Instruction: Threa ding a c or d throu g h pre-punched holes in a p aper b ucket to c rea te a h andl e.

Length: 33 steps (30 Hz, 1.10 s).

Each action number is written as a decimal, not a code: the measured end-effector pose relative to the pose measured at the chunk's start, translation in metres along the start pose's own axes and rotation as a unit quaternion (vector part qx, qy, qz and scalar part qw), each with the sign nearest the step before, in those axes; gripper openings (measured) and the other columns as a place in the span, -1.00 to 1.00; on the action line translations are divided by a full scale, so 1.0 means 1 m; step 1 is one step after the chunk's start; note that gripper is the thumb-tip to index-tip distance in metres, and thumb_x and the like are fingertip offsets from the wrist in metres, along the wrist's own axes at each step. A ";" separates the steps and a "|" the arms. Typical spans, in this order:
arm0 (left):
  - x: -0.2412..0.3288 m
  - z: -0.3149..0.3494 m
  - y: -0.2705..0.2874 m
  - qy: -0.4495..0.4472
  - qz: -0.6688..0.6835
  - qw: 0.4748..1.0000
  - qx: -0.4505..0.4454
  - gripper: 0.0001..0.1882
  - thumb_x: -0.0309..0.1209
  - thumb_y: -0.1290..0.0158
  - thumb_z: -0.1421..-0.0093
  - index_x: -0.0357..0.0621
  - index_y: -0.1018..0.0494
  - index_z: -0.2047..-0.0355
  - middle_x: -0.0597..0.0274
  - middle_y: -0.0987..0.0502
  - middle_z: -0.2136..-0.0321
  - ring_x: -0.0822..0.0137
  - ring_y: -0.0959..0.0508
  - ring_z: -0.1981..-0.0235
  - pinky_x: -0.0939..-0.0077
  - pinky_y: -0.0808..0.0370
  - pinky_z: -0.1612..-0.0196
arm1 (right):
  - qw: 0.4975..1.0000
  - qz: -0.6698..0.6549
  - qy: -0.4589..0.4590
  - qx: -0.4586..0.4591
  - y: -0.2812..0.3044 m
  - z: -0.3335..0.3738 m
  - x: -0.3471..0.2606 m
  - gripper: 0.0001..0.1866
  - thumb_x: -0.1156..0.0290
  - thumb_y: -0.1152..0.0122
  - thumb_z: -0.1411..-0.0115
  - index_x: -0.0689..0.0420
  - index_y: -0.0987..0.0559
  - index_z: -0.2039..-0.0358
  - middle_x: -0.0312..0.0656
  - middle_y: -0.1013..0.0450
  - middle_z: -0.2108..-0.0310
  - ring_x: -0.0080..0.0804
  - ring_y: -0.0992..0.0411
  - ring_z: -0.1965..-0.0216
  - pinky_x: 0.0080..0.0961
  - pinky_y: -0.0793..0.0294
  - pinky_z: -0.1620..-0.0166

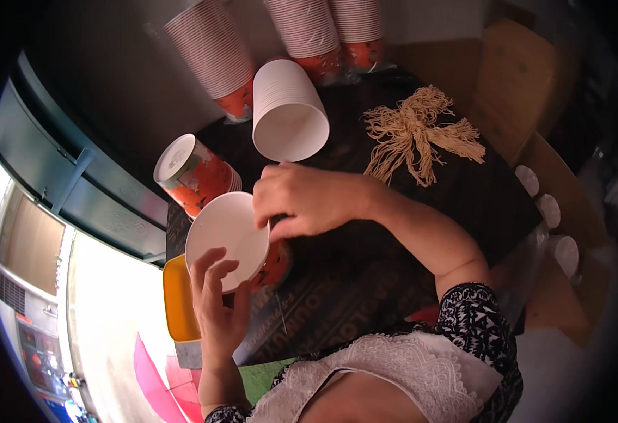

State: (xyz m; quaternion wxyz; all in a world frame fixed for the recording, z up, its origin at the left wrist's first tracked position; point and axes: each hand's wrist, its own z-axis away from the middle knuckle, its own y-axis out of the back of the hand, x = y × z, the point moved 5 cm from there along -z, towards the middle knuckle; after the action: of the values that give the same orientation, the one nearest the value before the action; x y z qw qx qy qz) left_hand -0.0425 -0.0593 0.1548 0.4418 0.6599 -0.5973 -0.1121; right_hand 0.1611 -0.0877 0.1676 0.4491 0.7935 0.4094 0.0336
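A paper bucket (pixel 228 231), white inside with a red patterned outside, is tilted so that its mouth faces me. My left hand (pixel 218 299) holds its near rim, with the fingers reaching over the edge into the mouth. At the bucket's right rim, my right hand (pixel 302 201) has its fingers curled and its thumb drawn in against the edge. Whether anything small sits between those fingers is hidden. Just behind lies a short stack of red patterned buckets (pixel 203 176), bottom end toward me. Farther back, a longer stack of white-lined buckets (pixel 291 130) lies with its open end facing me.
Beige cords (pixel 421 134) lie bundled on the dark tabletop (pixel 337 292) at the far right. Tall wrapped bucket stacks (pixel 210 53) stand along the back. A yellow container (pixel 180 299) is at the left edge. Cardboard boxes (pixel 517 84) border the right side.
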 end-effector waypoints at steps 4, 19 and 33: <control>-0.001 0.002 -0.005 0.002 0.025 1.000 -0.014 -0.67 -0.66 -0.10 0.06 -0.23 -0.41 0.23 -0.01 -0.42 0.10 -0.05 -0.44 0.06 0.19 -0.35 -0.05 | 0.994 -0.020 -0.097 0.057 0.040 0.028 0.027 -0.86 0.40 -0.21 -0.07 0.20 -0.61 0.41 -0.13 -0.52 0.38 -0.22 -0.45 0.23 -0.37 -0.43 0.10; 0.009 -0.006 -0.018 -0.068 0.081 0.994 0.023 -0.84 -0.68 0.00 0.00 -0.22 -0.45 0.38 0.01 -0.50 0.23 0.01 -0.50 0.08 0.05 -0.24 -0.20 | 0.864 0.049 -0.464 0.191 0.098 0.242 0.064 -0.95 0.53 -0.17 -0.10 0.23 -0.52 0.47 -0.31 -0.39 0.52 -0.58 -0.35 0.43 -0.60 -0.35 0.33; -0.007 0.003 -0.010 -0.052 0.072 0.992 0.094 -0.86 -0.66 0.02 -0.01 -0.24 -0.44 0.39 -0.01 -0.49 0.23 -0.01 -0.48 0.06 0.01 -0.21 -0.22 | 0.933 0.143 -0.329 0.030 0.031 0.201 0.079 -0.90 0.53 -0.26 -0.05 0.14 -0.53 0.38 -0.24 -0.29 0.31 -0.29 -0.34 0.19 -0.39 -0.36 0.14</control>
State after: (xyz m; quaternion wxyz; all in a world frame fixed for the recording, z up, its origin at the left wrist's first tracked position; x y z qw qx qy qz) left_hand -0.0395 -0.0550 0.1436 0.3530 0.6468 -0.6736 -0.0575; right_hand 0.3174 -0.1796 0.0457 0.5250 0.8235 0.1217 -0.1775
